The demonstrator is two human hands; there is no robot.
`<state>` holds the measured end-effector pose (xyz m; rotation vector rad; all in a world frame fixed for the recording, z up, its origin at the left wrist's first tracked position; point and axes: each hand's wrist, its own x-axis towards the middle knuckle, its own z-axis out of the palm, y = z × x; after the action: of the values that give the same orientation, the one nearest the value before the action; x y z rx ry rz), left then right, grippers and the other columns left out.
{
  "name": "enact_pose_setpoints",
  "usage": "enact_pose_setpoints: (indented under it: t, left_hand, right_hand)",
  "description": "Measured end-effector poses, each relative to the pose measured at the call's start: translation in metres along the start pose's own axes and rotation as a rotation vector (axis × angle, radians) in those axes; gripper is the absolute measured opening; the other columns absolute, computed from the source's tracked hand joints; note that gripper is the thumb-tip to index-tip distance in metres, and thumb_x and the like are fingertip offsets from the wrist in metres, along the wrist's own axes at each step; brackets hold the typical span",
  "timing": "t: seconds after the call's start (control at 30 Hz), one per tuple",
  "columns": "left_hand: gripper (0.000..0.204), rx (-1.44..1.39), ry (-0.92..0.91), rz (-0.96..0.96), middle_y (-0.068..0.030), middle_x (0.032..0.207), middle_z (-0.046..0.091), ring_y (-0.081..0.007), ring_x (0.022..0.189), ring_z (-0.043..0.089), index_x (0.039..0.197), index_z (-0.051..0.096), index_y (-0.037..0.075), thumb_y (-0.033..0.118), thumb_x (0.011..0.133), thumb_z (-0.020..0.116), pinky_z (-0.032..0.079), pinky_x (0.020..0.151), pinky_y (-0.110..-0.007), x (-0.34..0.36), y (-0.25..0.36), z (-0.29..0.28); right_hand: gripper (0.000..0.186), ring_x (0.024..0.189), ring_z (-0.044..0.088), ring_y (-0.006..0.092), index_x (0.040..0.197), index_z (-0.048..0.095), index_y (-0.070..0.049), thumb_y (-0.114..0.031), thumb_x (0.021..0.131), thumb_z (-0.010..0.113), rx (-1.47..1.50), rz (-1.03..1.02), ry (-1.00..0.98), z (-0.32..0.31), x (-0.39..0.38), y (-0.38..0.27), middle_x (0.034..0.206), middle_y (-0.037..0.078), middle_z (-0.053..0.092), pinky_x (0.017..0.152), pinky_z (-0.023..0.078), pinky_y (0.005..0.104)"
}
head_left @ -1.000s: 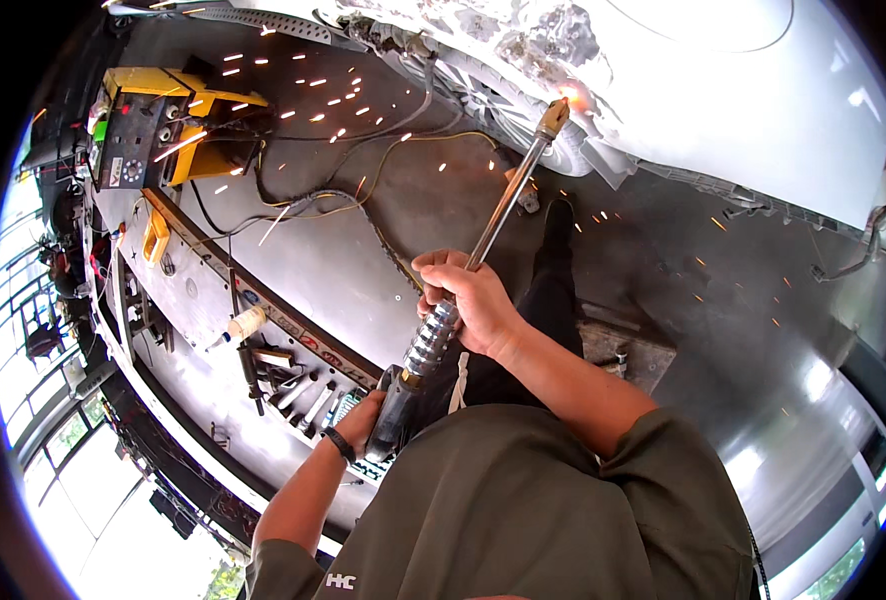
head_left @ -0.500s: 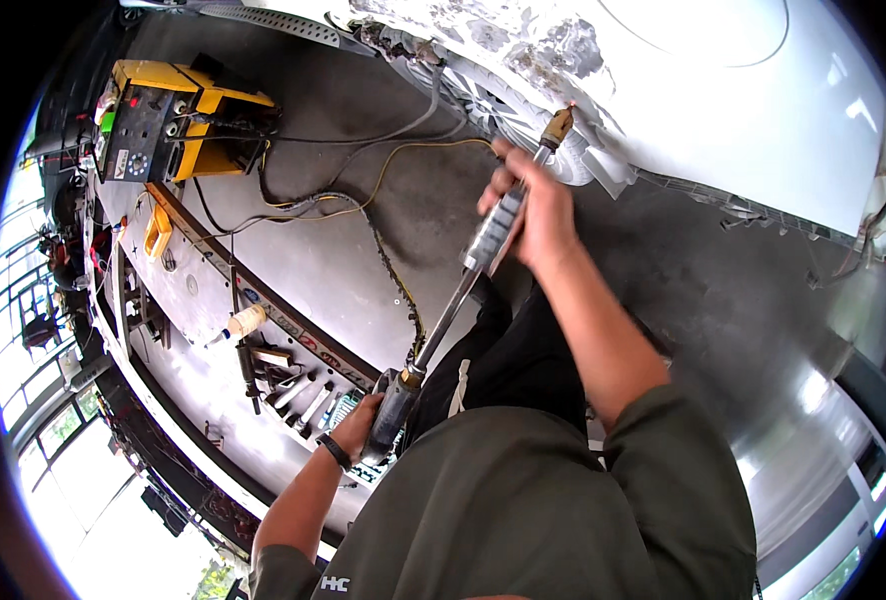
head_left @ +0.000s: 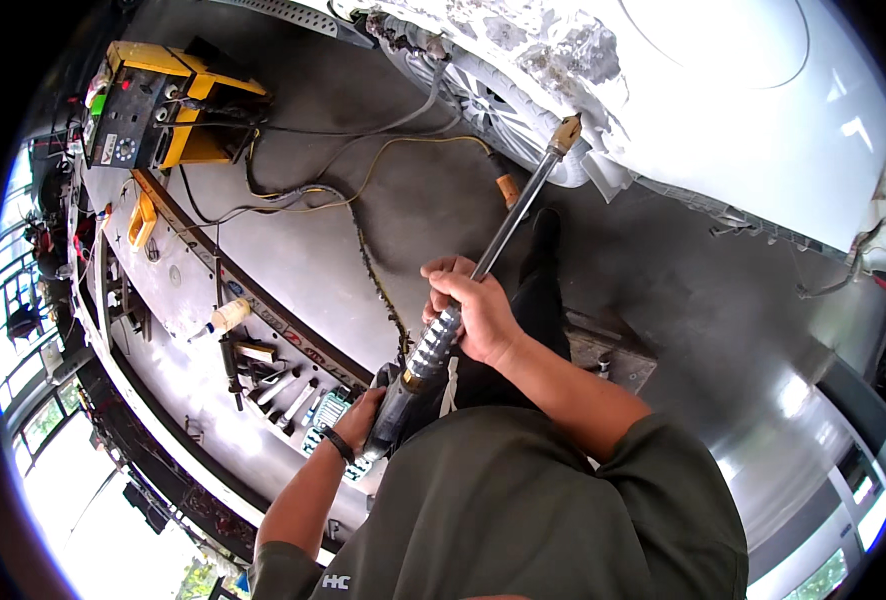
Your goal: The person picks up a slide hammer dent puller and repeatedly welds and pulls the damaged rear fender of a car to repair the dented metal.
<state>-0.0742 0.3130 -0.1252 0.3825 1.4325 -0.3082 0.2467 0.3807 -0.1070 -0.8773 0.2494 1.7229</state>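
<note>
- The right hand [head_left: 478, 315] grips the sliding weight on a long steel puller rod [head_left: 508, 225], now low on the shaft; half a second ago it was up near the tip.
- The left hand [head_left: 368, 415] is closed around the rod's dark handle [head_left: 393, 420] at the person's lap.
- The brass tip [head_left: 566, 133] meets a white car panel [head_left: 723, 100] by the wheel [head_left: 493, 100]; the sparks seen a second ago are gone.
- A yellow welder [head_left: 153, 105] sits on the floor [head_left: 363, 220], cables trailing.

Car body [head_left: 763, 130] & cables [head_left: 363, 190] ahead
</note>
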Motion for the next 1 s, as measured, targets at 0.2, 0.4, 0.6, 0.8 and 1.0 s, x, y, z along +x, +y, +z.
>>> enact_pose_setpoints:
  t: [0.2,0.4,0.6,0.8,1.0]
  left_hand:
    - [0.049,-0.057,-0.012,-0.039,-0.0135,0.114,0.069,-0.0176,0.095,0.068,0.135,0.057,0.004,0.037,0.105,0.037,0.055,0.083,-0.030,-0.009,0.008,0.010]
    - [0.037,-0.162,0.030,-0.099,-0.0037,0.097,0.070,-0.0127,0.074,0.066,0.125,0.061,0.011,0.035,0.105,0.041,0.055,0.063,-0.029,-0.017,0.020,0.025]
    - [0.040,-0.230,-0.017,-0.103,-0.0083,0.103,0.070,-0.0152,0.080,0.069,0.130,0.059,0.005,0.032,0.105,0.042,0.056,0.069,-0.030,-0.027,0.027,0.044]
    - [0.038,-0.125,-0.043,-0.215,-0.0026,0.085,0.064,-0.0161,0.060,0.066,0.128,0.055,0.016,0.041,0.103,0.043,0.057,0.047,-0.035,-0.046,0.036,0.051]
    - [0.050,-0.109,-0.082,-0.242,-0.0048,0.085,0.066,-0.0175,0.056,0.064,0.122,0.060,0.013,0.051,0.102,0.035,0.056,0.049,-0.034,-0.066,0.030,0.046]
  right_hand:
    - [0.011,0.065,0.057,0.0177,0.089,0.059,-0.004,-0.013,0.088,0.066,-0.030,0.030,0.012,0.004,0.007,-0.005,0.074,0.005,0.054,0.068,0.051,0.0345]
    - [0.011,0.065,0.057,0.0183,0.095,0.062,-0.002,-0.011,0.089,0.065,-0.040,0.047,0.046,0.002,0.003,-0.005,0.071,0.004,0.053,0.068,0.051,0.0340]
    - [0.012,0.064,0.056,0.0162,0.094,0.061,-0.002,-0.012,0.089,0.066,-0.071,0.101,0.049,-0.002,-0.002,-0.015,0.072,0.004,0.054,0.065,0.051,0.0333]
    - [0.010,0.067,0.056,0.0129,0.085,0.058,-0.004,-0.008,0.089,0.066,0.007,0.102,0.068,-0.001,-0.008,-0.017,0.084,0.006,0.058,0.067,0.054,0.0331]
    - [0.016,0.065,0.055,0.0155,0.102,0.060,0.001,-0.008,0.090,0.064,0.059,0.071,-0.022,0.002,-0.009,-0.033,0.076,0.006,0.055,0.065,0.054,0.0368]
